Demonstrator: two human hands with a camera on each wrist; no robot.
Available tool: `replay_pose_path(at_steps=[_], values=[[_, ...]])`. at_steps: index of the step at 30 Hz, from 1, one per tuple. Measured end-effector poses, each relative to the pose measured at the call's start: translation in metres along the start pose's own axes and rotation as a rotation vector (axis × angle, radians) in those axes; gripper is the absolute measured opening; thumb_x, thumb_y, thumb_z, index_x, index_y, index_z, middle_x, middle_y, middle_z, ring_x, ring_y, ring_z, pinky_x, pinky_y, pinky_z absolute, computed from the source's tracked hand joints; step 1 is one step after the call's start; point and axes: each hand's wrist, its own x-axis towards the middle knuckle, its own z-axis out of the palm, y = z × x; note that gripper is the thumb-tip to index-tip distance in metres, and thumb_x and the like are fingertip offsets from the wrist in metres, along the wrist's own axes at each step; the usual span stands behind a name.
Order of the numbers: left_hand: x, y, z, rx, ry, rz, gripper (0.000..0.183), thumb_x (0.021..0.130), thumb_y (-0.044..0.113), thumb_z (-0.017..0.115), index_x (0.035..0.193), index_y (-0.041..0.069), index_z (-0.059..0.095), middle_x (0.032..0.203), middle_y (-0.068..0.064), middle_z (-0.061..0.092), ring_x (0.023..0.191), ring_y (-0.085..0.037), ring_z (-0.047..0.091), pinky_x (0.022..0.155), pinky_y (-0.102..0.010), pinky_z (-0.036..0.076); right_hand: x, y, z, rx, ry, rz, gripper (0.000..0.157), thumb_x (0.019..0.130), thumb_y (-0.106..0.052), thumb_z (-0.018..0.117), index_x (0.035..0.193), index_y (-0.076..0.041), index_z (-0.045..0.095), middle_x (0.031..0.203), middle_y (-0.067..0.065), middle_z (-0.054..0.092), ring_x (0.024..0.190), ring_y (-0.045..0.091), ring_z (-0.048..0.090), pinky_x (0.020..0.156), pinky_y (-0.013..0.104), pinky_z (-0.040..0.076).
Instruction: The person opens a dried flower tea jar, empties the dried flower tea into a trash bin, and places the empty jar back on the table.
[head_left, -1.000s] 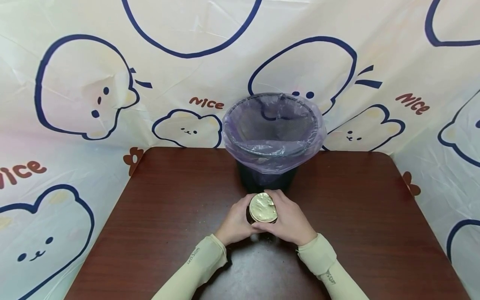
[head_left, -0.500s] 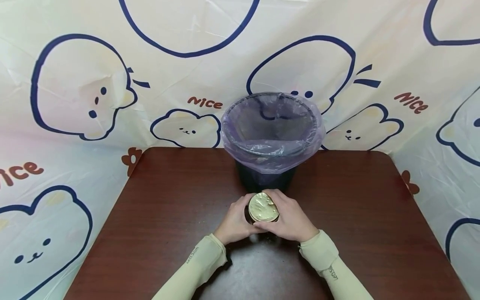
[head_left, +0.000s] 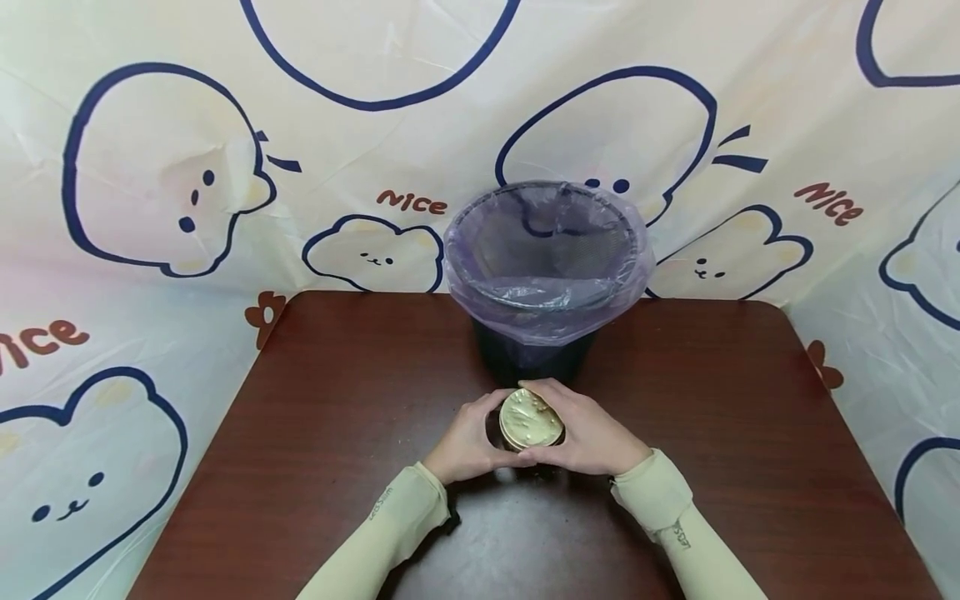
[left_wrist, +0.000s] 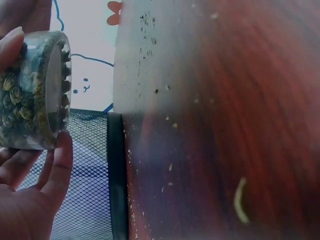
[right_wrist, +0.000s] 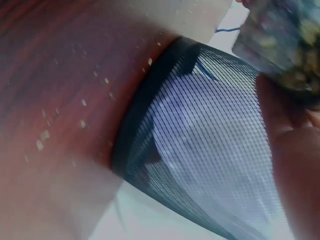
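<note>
Both hands grip a clear round jar [left_wrist: 22, 95] of dried flower buds, topped by a gold lid [head_left: 529, 418] with a dented, wrinkled face. My left hand [head_left: 465, 440] wraps the jar's left side. From the right, my right hand [head_left: 596, 432] curls round it, with the thumb along the near side and the fingers at the far side. In the left wrist view, the jar's base stands off the tabletop with fingertips at its edge. The right wrist view shows part of the jar, blurred, above a right-hand finger [right_wrist: 295, 165].
Just behind the hands stands a dark mesh bin [head_left: 525, 358] lined with a translucent purple bag [head_left: 551, 321]. Pale crumbs [left_wrist: 170, 167] and a curved yellowish scrap [left_wrist: 241, 201] lie on the brown table [head_left: 360, 375]. A cartoon-printed sheet [head_left: 360, 150] hangs round the table's back and sides.
My right hand has shifted slightly to the right and turned a little, and the lid has moved slightly right with it. The left hand keeps its hold on the jar.
</note>
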Motion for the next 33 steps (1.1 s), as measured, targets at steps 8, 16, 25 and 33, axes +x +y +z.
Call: replay_pose_path(at_steps=[8,16,25,33], values=[[0.000,-0.001,0.002,-0.025,0.005,0.019,0.085,0.069,0.031,0.096,0.143,0.013,0.058,0.132,-0.002,0.069,0.118,-0.020,0.065,0.104,-0.046,0.052,0.004,-0.015,-0.003,-0.272,0.102,-0.008,0.110,0.070,-0.074,0.082,0.148,-0.002,0.054,0.136,0.008,0.059,0.119,0.024,0.062,0.096,0.043,0.057],[0.001,-0.001,0.003,-0.048,0.005,0.039,0.086,0.069,0.032,0.097,0.143,0.014,0.057,0.132,-0.002,0.069,0.117,-0.018,0.066,0.103,-0.046,0.053,0.006,-0.017,-0.005,-0.220,0.074,-0.074,0.092,0.076,-0.052,0.089,0.146,-0.002,0.056,0.128,0.007,0.060,0.114,0.020,0.061,0.094,0.039,0.057],[0.004,-0.001,0.002,-0.045,0.013,0.035,0.085,0.068,0.029,0.097,0.142,0.014,0.057,0.130,0.000,0.070,0.116,-0.017,0.066,0.104,-0.043,0.052,0.004,-0.008,-0.010,-0.035,0.005,-0.058,0.099,0.076,-0.043,0.092,0.156,-0.010,0.045,0.147,0.006,0.054,0.130,0.018,0.057,0.107,0.042,0.051],[0.004,-0.001,-0.001,-0.074,0.008,0.051,0.085,0.068,0.026,0.097,0.142,0.011,0.057,0.131,-0.003,0.069,0.118,-0.020,0.066,0.104,-0.046,0.053,0.005,-0.010,-0.003,-0.183,0.146,-0.062,0.101,0.070,-0.064,0.088,0.146,-0.005,0.056,0.128,0.004,0.059,0.111,0.018,0.062,0.092,0.038,0.057]])
